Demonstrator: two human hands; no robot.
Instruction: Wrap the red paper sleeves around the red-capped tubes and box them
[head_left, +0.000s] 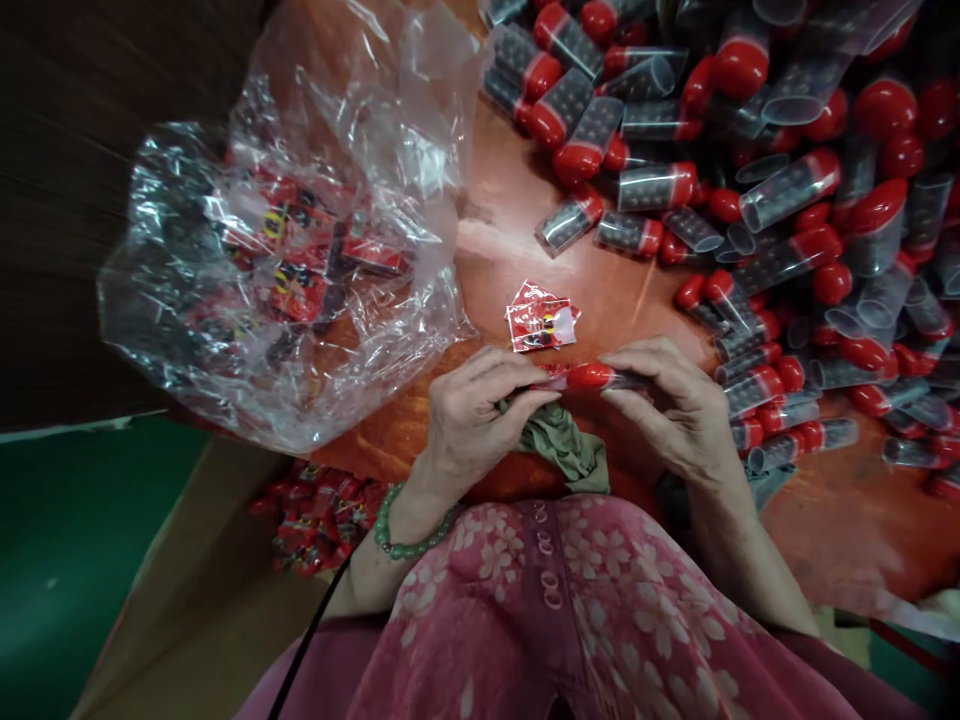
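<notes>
My left hand, with a green bead bracelet at the wrist, pinches a small red and pink packet. My right hand holds a clear tube with a red cap by its body, and the cap points left, touching or nearly touching the packet. Fingers cover most of the tube. Just beyond the hands, a few flat red printed cards lie stacked on the orange-brown table. A crumpled green cloth sits under and between my hands.
A clear plastic bag with red printed packets inside lies at the left. Many red-capped tubes holding dark balls are heaped across the right and back right. Below the table edge at lower left is a pile of red packets.
</notes>
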